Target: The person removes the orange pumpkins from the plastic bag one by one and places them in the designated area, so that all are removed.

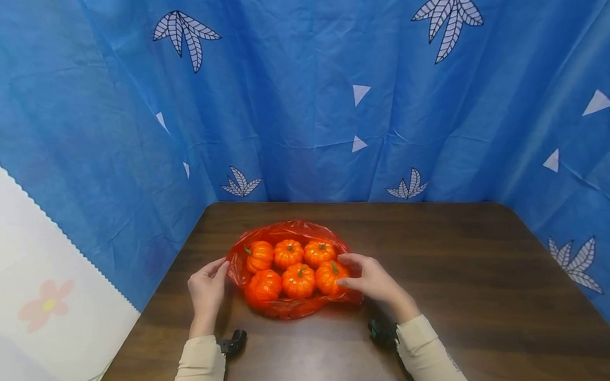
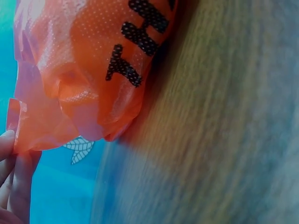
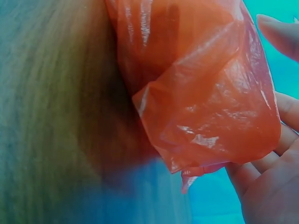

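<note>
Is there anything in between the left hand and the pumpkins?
Yes: the left side of the red bag. The left hand pinches its edge, and the pumpkins lie inside.

Orange pumpkins (image 1: 298, 281), black-lettered red bag (image 1: 283, 311), leaf-patterned blue curtain (image 1: 310, 98), brown wood-grained table (image 1: 451, 267)

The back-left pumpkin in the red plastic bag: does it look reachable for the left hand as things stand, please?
Probably not without letting go: the left hand pinches the red plastic bag by its rim, though the open mouth leaves the back-left pumpkin uncovered.
</note>
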Action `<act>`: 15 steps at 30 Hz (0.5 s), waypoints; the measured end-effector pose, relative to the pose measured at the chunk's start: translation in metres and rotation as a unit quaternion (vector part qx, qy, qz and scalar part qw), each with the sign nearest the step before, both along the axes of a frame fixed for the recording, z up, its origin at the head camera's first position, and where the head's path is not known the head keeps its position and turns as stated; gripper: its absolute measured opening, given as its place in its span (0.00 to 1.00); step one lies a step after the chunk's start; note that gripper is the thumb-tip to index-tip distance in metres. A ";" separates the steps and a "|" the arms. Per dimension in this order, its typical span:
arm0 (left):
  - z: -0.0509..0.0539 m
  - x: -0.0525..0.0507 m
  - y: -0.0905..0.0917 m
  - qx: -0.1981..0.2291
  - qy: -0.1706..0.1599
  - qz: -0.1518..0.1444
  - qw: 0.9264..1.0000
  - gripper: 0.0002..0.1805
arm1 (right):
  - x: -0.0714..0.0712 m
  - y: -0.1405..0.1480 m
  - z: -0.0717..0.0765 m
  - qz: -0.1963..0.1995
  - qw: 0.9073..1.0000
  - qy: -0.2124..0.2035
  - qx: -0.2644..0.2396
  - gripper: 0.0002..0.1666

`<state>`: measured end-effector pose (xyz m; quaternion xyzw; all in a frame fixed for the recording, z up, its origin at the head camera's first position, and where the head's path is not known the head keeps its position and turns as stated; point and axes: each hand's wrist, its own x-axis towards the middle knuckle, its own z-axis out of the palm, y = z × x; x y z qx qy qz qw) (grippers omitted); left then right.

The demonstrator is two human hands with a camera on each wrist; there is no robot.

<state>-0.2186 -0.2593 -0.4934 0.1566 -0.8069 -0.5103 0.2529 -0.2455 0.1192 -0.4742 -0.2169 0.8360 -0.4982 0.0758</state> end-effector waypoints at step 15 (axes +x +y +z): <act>0.001 0.003 0.002 0.021 0.027 0.006 0.999 0.16 | 0.000 -0.004 -0.013 -0.011 0.999 0.022 0.029 0.40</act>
